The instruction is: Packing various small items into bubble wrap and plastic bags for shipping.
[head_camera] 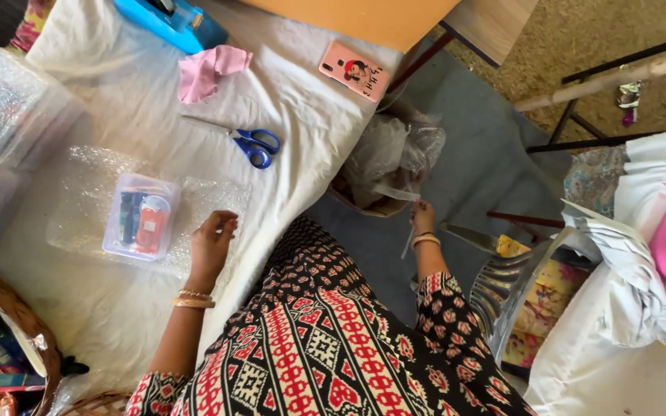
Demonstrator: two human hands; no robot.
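Box [141, 216], clear plastic with coloured contents, lies on bubble wrap [79, 196] on the white-covered table [302, 100]. Its long axis runs toward and away from the person. Left hand [213, 239] rests just right of it, fingers curled on the wrap, holding nothing, and is the nearer hand. Right hand [423, 217] is well apart, pinching a thin strip [408, 239] over the bag-lined bin [391, 158]. Scissors [250, 141] lie beyond.

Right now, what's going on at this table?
A person stands at a cloth-covered table. Their left hand rests on a sheet of bubble wrap with a clear plastic box of small items on it. Their right hand reaches down beside the table, holding a thin strip over a bin of crumpled plastic. Blue-handled scissors and a pink phone lie untouched.
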